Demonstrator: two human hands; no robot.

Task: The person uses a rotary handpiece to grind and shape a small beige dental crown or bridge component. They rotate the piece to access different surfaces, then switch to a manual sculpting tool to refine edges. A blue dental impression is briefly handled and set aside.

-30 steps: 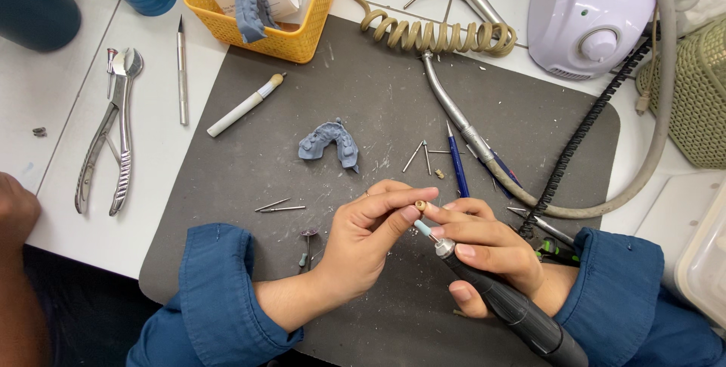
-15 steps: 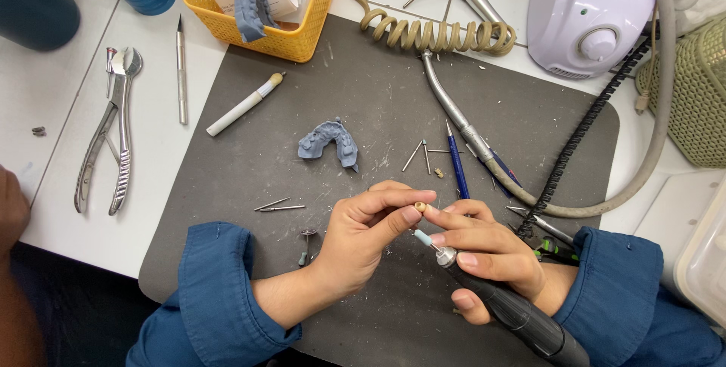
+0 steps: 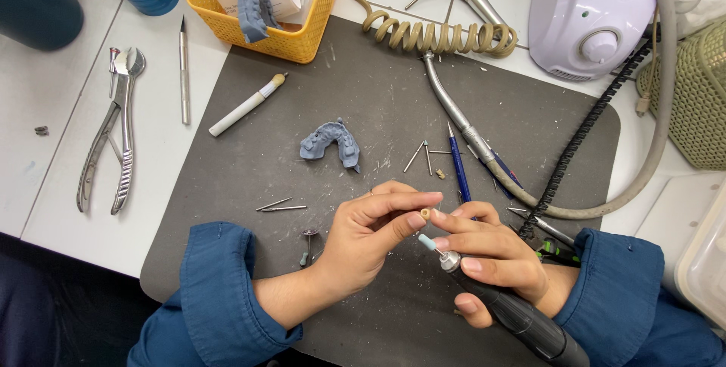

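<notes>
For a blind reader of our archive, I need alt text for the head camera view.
Over a dark grey mat, the left hand pinches a tiny tan piece while the right hand holds a black rotary handpiece whose pale blue tip sits just below it. A blue-grey dental model, loose burs and metal pliers lie nearby.

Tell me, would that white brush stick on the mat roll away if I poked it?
Probably, yes. The white brush stick looks round and smooth, so a sideways poke could set it rolling across the flat grey mat. It is thin, so it is likely light. Its tufted end might make it curve rather than roll straight.
</notes>
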